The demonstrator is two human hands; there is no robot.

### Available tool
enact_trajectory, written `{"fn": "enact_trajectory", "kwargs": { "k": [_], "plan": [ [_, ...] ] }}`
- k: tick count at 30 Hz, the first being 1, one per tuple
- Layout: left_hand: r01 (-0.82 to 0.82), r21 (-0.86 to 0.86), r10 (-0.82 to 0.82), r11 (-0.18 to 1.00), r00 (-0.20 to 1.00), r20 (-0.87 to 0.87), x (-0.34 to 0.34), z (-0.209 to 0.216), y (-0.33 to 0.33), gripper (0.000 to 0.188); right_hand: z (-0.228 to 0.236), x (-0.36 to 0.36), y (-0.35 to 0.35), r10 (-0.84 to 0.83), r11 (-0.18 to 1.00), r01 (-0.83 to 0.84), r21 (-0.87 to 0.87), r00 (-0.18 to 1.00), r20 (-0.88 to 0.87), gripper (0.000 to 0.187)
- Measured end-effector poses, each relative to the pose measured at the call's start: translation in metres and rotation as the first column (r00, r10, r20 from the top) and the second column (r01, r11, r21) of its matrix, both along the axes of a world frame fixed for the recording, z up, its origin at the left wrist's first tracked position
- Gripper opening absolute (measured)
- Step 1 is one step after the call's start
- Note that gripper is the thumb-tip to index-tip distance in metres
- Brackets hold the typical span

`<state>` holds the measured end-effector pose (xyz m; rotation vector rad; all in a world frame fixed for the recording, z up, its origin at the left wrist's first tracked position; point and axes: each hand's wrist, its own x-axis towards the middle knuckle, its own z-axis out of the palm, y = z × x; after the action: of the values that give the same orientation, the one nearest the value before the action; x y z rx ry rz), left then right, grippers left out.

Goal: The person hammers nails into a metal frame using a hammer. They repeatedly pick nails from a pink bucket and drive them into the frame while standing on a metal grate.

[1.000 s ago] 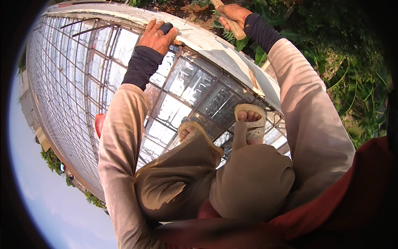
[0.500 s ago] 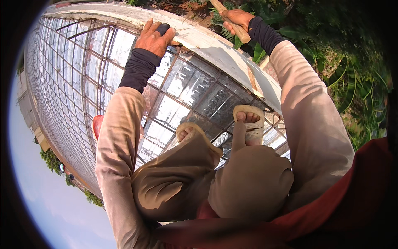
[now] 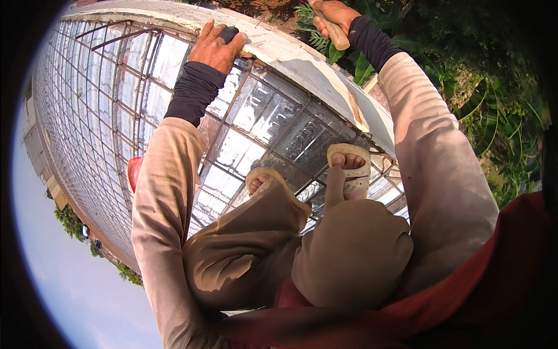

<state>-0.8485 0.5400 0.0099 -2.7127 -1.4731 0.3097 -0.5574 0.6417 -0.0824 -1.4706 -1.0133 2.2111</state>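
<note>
My left hand point(image 3: 216, 51) rests on the near edge of a long pale board point(image 3: 279, 55), its fingers spread over the edge. A black covering point(image 3: 228, 34) shows at one of its fingers. At the upper right, beyond the board, my right hand point(image 3: 336, 16) is closed round a thick wooden handle point(image 3: 337, 36). The handle's butt points down toward me; its other end is hidden or out of the picture, so the tool's kind does not show.
A grid of rusty steel bars point(image 3: 232, 125) lies over shiny metal sheets point(image 3: 250, 104). My sandalled feet point(image 3: 349, 160) stand on this grid. A red object point(image 3: 134, 173) shows beside my left sleeve. Green plants point(image 3: 465, 87) grow beyond the board.
My right hand and the wooden handle have moved up toward the top edge, and less of the handle shows. My left hand stays on the board, with a slight shift of the view.
</note>
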Motion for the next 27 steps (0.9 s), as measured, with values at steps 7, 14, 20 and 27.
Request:
{"fn": "enact_trajectory", "kwargs": {
  "k": [7,14,20,27],
  "plan": [
    [0.051,0.025,-0.052,0.998,0.998,0.041,-0.006,-0.018,0.004,0.039,-0.015,-0.015,-0.031,-0.134,0.981,0.144,-0.127,0.988,0.082,0.031],
    [0.021,0.03,-0.022,0.999,1.0,0.012,-0.007,-0.01,-0.001,0.035,-0.015,0.017,-0.01,-0.183,0.983,0.183,-0.026,0.983,0.0,0.03],
    [0.038,0.011,-0.039,0.999,0.998,0.058,-0.008,-0.024,0.007,0.036,-0.025,-0.009,-0.026,0.351,0.899,-0.336,-0.281,0.937,0.0,0.022],
    [0.034,0.05,-0.033,0.998,0.999,-0.014,0.0,-0.001,0.002,0.035,-0.026,-0.011,-0.023,-0.354,0.933,0.349,-0.091,0.934,-0.047,0.025]
  ]
}}
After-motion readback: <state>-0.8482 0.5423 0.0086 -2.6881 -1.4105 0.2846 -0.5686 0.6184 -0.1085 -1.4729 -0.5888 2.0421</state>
